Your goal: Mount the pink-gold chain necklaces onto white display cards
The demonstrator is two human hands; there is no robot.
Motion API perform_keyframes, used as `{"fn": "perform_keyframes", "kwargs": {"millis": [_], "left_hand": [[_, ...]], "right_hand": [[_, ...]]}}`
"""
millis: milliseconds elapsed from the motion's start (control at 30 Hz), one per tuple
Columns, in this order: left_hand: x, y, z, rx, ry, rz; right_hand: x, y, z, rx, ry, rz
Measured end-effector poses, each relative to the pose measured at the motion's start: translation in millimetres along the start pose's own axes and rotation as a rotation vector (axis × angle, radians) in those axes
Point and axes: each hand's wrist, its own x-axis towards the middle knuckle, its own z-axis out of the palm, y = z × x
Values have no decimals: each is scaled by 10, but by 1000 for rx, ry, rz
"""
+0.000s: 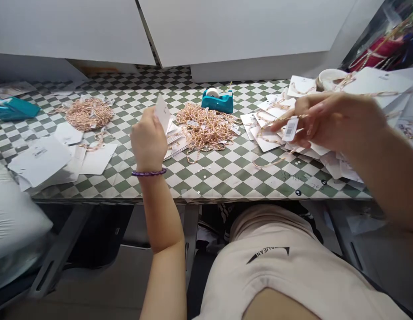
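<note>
My left hand (148, 135), with a purple bead bracelet on its wrist, is closed around a white card (162, 113) held upright above the table. My right hand (333, 118) pinches a thin pink-and-gold beaded strand from which a small white barcode tag (290, 129) hangs. The strand's lower part trails over the cloth below the hand. Between my hands lies a tangled heap of beaded strands (208, 126) with small tags. Beneath my right hand spreads a pile of white cards (268, 140), several with strands on them. More cards (176, 144) are stacked just right of my left hand.
A teal tape dispenser (218, 102) stands behind the heap. To the left are another bundle of strands (89, 114), loose white cards (43, 158) and a second teal dispenser (15, 109). A roll of tape (329, 78) sits at the back right. Checkered cloth (226, 178) covers the table.
</note>
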Motion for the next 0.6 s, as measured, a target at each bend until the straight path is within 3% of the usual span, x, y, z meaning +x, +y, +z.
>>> {"fn": "perform_keyframes", "kwargs": {"millis": [67, 100, 167, 200, 300, 433, 600], "left_hand": [[-110, 131, -118, -76, 95, 39], [-179, 223, -154, -229, 159, 92], [-325, 429, -157, -520, 269, 138], [-393, 528, -124, -628, 270, 128], [-553, 737, 62, -911, 140, 44], [-682, 782, 310, -1076, -47, -139], [-788, 696, 447, -1055, -214, -175]], "right_hand": [[50, 82, 62, 236, -210, 65], [64, 131, 90, 311, -256, 107], [78, 227, 145, 312, -216, 167], [79, 268, 175, 277, -185, 178], [72, 328, 259, 168, -104, 151], [63, 273, 331, 17, -47, 87], [17, 132, 327, -594, 72, -116]]}}
